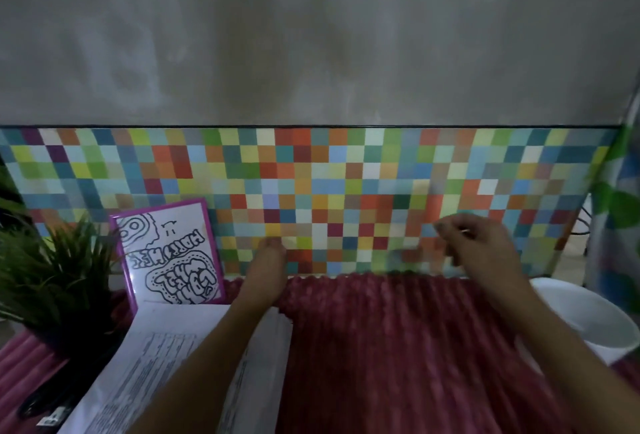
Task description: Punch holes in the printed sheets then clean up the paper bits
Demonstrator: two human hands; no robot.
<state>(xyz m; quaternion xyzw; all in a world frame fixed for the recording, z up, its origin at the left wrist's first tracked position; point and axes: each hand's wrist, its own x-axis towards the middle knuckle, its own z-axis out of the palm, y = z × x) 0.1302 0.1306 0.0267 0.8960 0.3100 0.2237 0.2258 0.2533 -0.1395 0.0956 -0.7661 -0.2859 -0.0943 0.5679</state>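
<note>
- Risk: L hand (266, 260) and R hand (479, 246) are both raised toward the multicolour tile panel (346, 191), and the view is aimed at the wall, not the work. Reaching back down w/o looking could clip the sheets.
- Risk: the L forearm crosses over the right edge of the printed sheets (166, 357). Dragging the arm back could skew or fan the stack, so the holes would land misaligned.
- Risk: the red ribbed cloth (398, 347) is soft and grooved. Judgement: paper bits would lodge in the ribs and be slow to pick out. No bits visible now.
- Risk: potted plant (52, 277) and purple-framed drawing (169, 253) sit just left of the L hand, so a wide sweep could knock either over.
- L hand: fingers stretched fwd, roughly straight, nothing held. Blurry, so low confidence on detail.
- R hand: fingers loosely curled, motion-blurred. Can't tell if it pinches smth tiny; no object seen in it.
- Sheets: nearer the person than both hands, below-left of the L hand, partly under the L forearm, well apart from the R hand. Neither hand touches them.
- Dark object (41, 402) sits far left of the sheets, well behind the L hand. Maybe the punch, can't confirm.
- White tub (588, 322) is just right of the R forearm, a likely drop spot for bits (a guess).
</note>
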